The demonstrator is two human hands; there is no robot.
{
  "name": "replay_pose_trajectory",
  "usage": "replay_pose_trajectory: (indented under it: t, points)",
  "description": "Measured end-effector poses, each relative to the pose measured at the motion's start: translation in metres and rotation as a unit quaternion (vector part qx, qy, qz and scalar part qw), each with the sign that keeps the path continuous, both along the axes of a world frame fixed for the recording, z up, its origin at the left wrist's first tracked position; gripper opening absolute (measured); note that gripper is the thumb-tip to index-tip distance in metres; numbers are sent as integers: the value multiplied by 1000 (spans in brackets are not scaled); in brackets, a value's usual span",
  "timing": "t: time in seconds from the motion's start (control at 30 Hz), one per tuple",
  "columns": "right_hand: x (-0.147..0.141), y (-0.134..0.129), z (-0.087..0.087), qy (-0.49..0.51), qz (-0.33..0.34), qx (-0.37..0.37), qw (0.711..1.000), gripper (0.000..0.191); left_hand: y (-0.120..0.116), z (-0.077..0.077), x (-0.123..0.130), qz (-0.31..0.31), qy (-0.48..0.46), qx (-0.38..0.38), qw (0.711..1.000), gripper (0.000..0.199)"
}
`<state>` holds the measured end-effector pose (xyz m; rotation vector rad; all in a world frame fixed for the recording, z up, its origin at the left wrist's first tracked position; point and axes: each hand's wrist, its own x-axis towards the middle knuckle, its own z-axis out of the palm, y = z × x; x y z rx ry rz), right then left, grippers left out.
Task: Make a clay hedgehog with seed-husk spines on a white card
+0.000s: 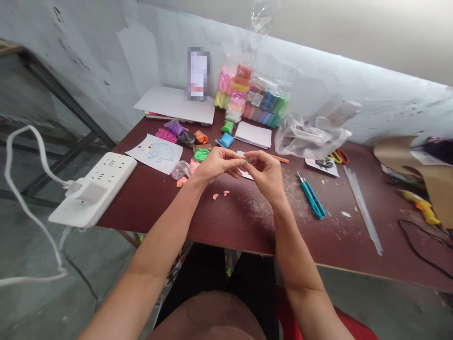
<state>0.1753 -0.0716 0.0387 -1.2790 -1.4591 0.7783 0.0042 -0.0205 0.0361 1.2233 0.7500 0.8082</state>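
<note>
While hands (216,166) pinch green clay (247,160) (tiny bit) | pink crumbs (226,192) below

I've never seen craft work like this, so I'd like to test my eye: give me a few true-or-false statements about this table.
1. The left hand and right hand pinch a tiny green bit of clay between their fingertips. True.
2. The teal-handled scissors are in the right hand. False: they lie on the table, to the right of the hands.
3. A hedgehog drawing lies on the table, left of the hands. True.
4. The bag of coloured clay packs lies on the floor. False: it stands at the back of the table, by the wall.
5. Two small pink bits of clay lie just below the hands. True.
</note>
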Motion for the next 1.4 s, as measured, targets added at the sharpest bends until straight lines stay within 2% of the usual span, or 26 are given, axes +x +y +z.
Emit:
replay_pose_trajectory:
  t: [0.13, 0.23, 0.33, 0.47, 0.53, 0.67, 0.77, 0.83, 1.03, 1.27, 1.4]
  points:
    - [5, 1, 0, 24, 42, -16, 999, 25, 2, -2, 1, 29, -15, -13, 999, 38]
    - [1, 0, -1, -32, 1, 7, 999, 16, 3, -4, 3, 55, -20, -15, 998, 40]
    - [-4, -1, -1, -95, -57, 31, 993, 9, 2, -6, 6, 38, -25, -18, 999, 39]
    - [-7, -1, 2, -132, -86, 48, 986, 6, 0, -9, 7, 19, -51, -18, 998, 42]
    - [-7, -2, 3, -125, -85, 41, 988, 1, 1, -11, 7, 27, -60, -18, 998, 43]
    - [-6, -1, 2, -63, -40, 6, 997, 25, 5, -13, 4, 77, -59, -2, 995, 38]
    - [-4, 0, 1, -29, -41, 28, 998, 21, 5, -9, 2, 110, -60, 0, 992, 39]
    - [-2, 0, 1, -24, -63, 42, 997, 15, 4, -6, 3, 103, -55, -9, 993, 39]
    - [4, 2, 4, -22, -68, 22, 997, 25, -2, -5, 11, 43, -34, -8, 998, 48]
    - [9, 3, 4, -10, -59, 15, 998, 25, -4, -4, 12, 33, -52, -22, 998, 28]
    - [11, 2, 5, -15, -19, -7, 1000, 24, -2, -3, 12, 34, -54, -46, 997, 27]
